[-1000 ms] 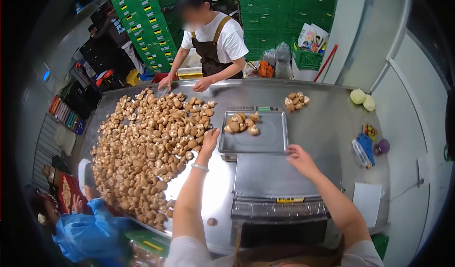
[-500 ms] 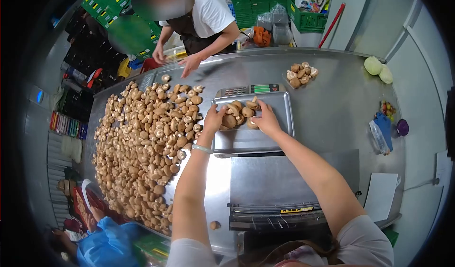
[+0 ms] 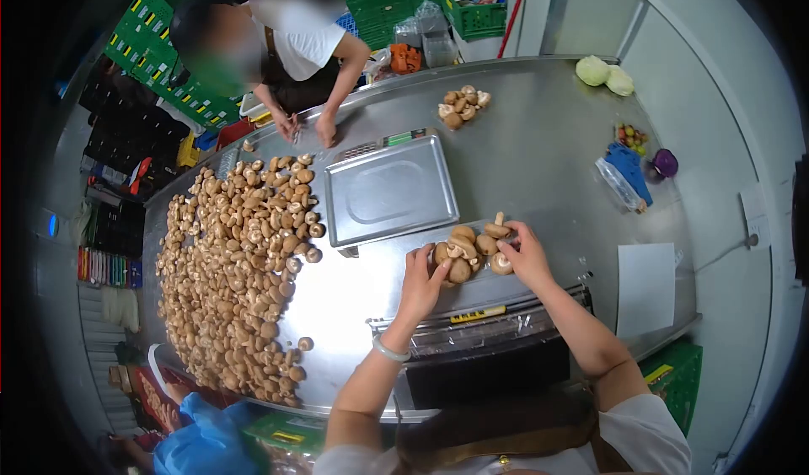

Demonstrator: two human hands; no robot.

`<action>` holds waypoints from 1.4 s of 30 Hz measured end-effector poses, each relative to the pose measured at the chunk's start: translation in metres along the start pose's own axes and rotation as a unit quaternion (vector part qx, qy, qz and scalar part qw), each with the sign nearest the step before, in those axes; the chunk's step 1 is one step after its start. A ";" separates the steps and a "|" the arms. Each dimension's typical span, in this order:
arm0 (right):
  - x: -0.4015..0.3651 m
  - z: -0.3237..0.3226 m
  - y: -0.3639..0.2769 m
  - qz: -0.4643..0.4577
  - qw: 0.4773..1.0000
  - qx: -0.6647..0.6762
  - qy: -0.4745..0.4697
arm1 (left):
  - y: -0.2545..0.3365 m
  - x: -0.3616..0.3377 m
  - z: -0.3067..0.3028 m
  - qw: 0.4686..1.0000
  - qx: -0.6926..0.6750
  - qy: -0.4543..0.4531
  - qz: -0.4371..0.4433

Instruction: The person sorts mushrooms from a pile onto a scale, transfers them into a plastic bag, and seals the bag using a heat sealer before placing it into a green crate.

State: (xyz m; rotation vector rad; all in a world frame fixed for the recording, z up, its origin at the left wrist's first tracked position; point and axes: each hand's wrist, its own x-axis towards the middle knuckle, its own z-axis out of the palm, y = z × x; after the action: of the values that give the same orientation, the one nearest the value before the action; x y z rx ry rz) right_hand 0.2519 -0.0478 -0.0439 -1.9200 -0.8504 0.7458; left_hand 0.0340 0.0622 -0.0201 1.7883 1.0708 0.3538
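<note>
A small cluster of brown shiitake mushrooms is held between my two hands, low over the metal plate in front of the scale. My left hand curves around the cluster's left side, a pale bangle on its wrist. On the other side, my right hand presses its fingers against the outermost mushrooms. One mushroom on top has its stem pointing up. Just beyond my hands stands the weighing scale, its steel pan bare.
A large heap of shiitake mushrooms covers the table's left side. A smaller mushroom group lies at the back. Cabbages, a blue cloth and white paper are on the right. One co-worker leans across the far edge; another's blue sleeve shows lower left.
My hands have lifted the mushroom cluster off the scale pan and brought it toward me, down to the plate in front. The far co-worker's hands came closer together; my view shifted.
</note>
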 end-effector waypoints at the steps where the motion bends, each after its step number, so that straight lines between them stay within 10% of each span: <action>1: -0.004 -0.003 0.007 -0.006 1.000 0.002 0.004 | -0.002 -0.008 0.009 0.999 0.034 0.026 0.016; 6: 0.003 -0.019 0.023 -0.125 0.987 0.032 0.092 | 0.033 -0.013 0.019 0.959 0.179 0.103 0.193; 8: -0.005 -0.039 0.009 -0.172 0.984 0.050 -0.009 | 0.039 -0.001 0.019 0.941 0.190 0.082 0.266; 14: -0.031 -0.032 -0.023 -0.247 0.935 -0.215 -0.133 | 0.006 0.017 0.032 0.967 0.083 0.040 0.237; 38: -0.021 -0.037 0.014 -0.317 0.903 -0.231 -0.178 | 0.020 -0.014 0.058 0.963 0.096 0.051 0.245; 42: -0.028 -0.051 0.013 -0.295 0.919 -0.197 -0.171 | 0.001 -0.021 0.046 0.974 -0.094 0.037 0.200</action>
State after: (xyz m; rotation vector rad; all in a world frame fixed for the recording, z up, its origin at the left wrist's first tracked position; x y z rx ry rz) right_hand 0.2777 -0.0989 -0.0291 -1.7286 -1.8143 0.5649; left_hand 0.0520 0.0179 -0.0368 1.8221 0.6929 0.7482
